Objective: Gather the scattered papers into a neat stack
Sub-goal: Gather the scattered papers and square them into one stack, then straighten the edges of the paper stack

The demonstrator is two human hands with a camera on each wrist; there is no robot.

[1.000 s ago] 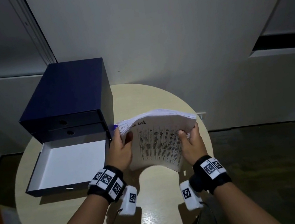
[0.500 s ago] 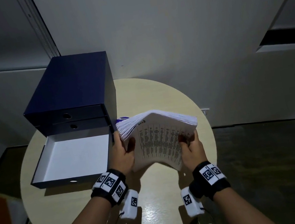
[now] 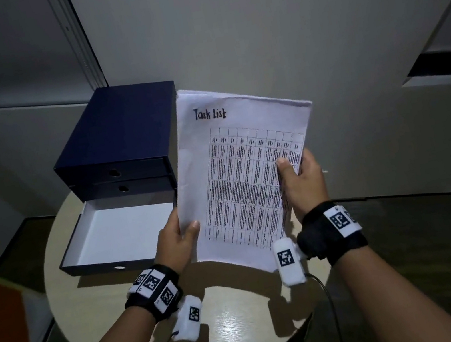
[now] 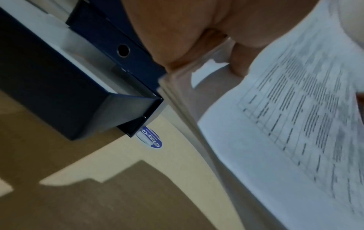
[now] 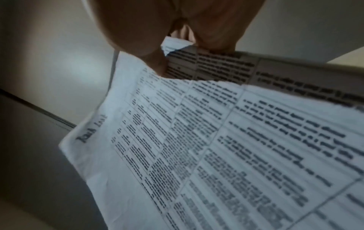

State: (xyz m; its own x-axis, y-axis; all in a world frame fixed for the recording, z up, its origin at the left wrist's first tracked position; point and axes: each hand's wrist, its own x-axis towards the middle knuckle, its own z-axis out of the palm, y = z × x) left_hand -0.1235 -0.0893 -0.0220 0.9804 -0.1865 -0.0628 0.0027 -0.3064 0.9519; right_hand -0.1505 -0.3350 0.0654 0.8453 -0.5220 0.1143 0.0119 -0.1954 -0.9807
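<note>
Papers point(image 3: 244, 173) upright in my grip, left hand point(image 3: 178, 244) and right hand point(image 3: 302, 178) clamping opposite edges; left wrist view alone reveals sticker point(image 4: 152, 138) beside drawer point(image 4: 82, 99).

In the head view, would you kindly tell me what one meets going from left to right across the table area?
Open bottom drawer of the navy drawer box → left hand → stack of papers headed "Task List" → right hand.
</note>
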